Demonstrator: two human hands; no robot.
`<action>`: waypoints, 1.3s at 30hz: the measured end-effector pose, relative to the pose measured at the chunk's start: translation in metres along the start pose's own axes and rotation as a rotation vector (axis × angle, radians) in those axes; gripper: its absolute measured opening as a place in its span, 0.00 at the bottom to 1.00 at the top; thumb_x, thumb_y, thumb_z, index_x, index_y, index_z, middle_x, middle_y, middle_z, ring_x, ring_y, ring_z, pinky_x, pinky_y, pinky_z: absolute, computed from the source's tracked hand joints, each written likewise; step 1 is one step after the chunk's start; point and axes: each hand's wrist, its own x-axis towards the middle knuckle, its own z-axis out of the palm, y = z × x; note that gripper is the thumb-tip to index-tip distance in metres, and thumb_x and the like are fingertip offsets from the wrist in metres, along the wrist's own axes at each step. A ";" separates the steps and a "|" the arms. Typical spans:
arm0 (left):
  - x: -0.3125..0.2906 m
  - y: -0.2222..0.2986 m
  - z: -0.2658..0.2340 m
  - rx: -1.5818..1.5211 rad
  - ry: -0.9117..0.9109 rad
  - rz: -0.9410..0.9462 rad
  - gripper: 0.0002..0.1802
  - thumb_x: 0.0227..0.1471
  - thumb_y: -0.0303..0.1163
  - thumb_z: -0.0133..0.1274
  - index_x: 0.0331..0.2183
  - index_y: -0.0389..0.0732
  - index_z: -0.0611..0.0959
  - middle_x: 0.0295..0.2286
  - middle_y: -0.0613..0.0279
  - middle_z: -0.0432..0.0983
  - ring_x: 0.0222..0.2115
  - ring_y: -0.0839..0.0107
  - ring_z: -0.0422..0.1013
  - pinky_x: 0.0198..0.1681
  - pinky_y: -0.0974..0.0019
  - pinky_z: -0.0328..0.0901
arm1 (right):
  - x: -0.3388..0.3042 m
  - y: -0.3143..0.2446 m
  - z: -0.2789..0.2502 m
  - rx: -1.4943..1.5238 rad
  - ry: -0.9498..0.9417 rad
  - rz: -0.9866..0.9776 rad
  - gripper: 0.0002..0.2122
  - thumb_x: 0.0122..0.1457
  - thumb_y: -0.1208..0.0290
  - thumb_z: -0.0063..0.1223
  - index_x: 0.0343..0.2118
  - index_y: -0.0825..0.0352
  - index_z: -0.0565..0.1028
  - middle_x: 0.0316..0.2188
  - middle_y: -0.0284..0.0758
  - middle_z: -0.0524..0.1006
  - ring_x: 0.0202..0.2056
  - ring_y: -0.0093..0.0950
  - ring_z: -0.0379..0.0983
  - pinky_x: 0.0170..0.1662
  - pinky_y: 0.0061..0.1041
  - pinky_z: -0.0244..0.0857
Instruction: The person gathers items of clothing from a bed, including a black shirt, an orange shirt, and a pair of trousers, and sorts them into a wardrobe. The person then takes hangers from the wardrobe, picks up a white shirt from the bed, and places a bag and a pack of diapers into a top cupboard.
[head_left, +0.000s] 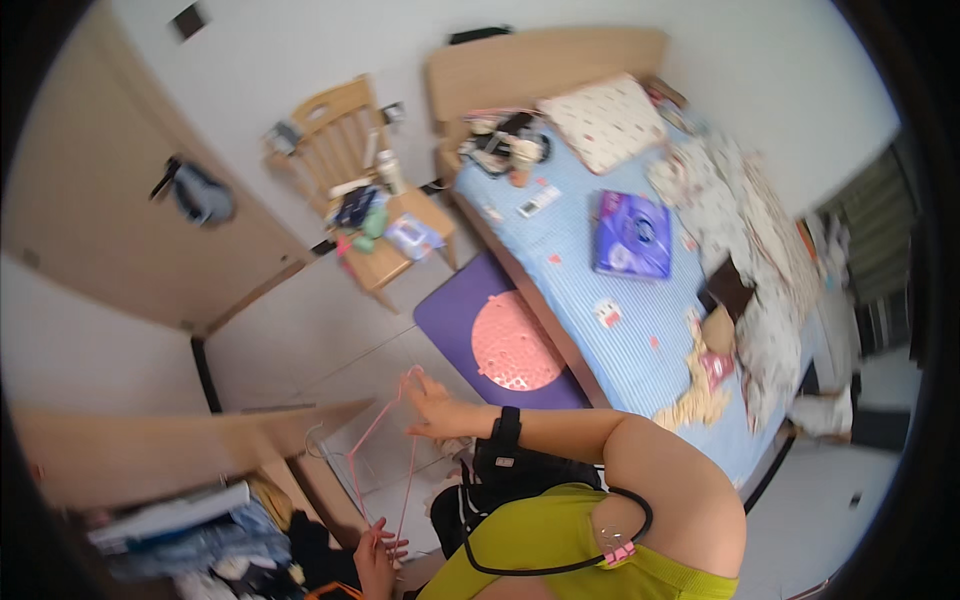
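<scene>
A thin pink clothes hanger (pixel 377 417) is held between both hands over the pale tiled floor. My right hand (pixel 436 406), with a black band on its wrist, grips the hanger near its upper end. My left hand (pixel 377 556) pinches the lower end, just above a pile of clothes (pixel 215 545) in an open wooden cupboard at the lower left.
A bed with a blue sheet (pixel 585 270) carries a spotted pillow (pixel 607 122), a purple package (pixel 633 235) and a crumpled quilt. A purple mat (pixel 462 312) with a pink round pad lies beside it. A wooden chair (pixel 350 140) loaded with items stands by the door (pixel 110 200).
</scene>
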 end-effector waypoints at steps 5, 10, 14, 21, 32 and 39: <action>0.084 0.057 0.074 0.434 -0.414 0.207 0.12 0.54 0.20 0.37 0.41 0.32 0.69 0.42 0.54 0.69 0.33 0.73 0.69 0.31 0.73 0.68 | -0.064 0.015 -0.075 0.775 -0.185 0.199 0.50 0.48 0.48 0.57 0.60 0.75 0.37 0.56 0.58 0.53 0.54 0.50 0.57 0.52 0.39 0.57; 0.125 0.066 0.172 0.799 -0.829 0.621 0.12 0.54 0.21 0.35 0.42 0.33 0.67 0.39 0.47 0.67 0.32 0.63 0.68 0.35 0.63 0.64 | -0.097 0.038 -0.041 1.141 0.141 0.426 0.56 0.46 0.45 0.57 0.58 0.77 0.26 0.53 0.56 0.58 0.52 0.38 0.61 0.48 0.34 0.63; 0.115 0.069 0.246 0.971 -1.033 1.034 0.26 0.41 0.15 0.37 0.47 0.30 0.66 0.38 0.40 0.66 0.38 0.44 0.63 0.41 0.51 0.59 | -0.131 0.063 -0.043 1.327 0.704 0.433 0.32 0.54 0.60 0.54 0.51 0.76 0.51 0.24 0.35 0.71 0.24 0.22 0.69 0.25 0.19 0.66; 0.117 0.070 0.292 1.021 -1.075 0.921 0.08 0.43 0.18 0.41 0.31 0.34 0.68 0.39 0.44 0.65 0.40 0.46 0.63 0.43 0.55 0.60 | -0.195 0.105 -0.087 1.574 1.139 0.466 0.31 0.54 0.70 0.52 0.60 0.62 0.51 0.43 0.36 0.66 0.46 0.31 0.66 0.47 0.34 0.65; 0.267 0.143 0.298 1.165 -1.279 0.861 0.10 0.51 0.31 0.46 0.34 0.35 0.69 0.32 0.47 0.68 0.33 0.49 0.67 0.37 0.57 0.61 | -0.120 0.188 -0.144 1.970 1.452 0.459 0.11 0.61 0.61 0.44 0.33 0.65 0.68 0.17 0.26 0.61 0.17 0.18 0.50 0.21 0.19 0.47; 0.523 0.304 0.324 1.100 -1.105 0.624 0.13 0.48 0.32 0.49 0.36 0.36 0.75 0.34 0.46 0.73 0.37 0.53 0.69 0.41 0.59 0.63 | 0.038 0.216 -0.218 1.779 1.529 0.766 0.18 0.61 0.55 0.42 0.45 0.65 0.64 0.16 0.27 0.61 0.17 0.17 0.51 0.20 0.19 0.46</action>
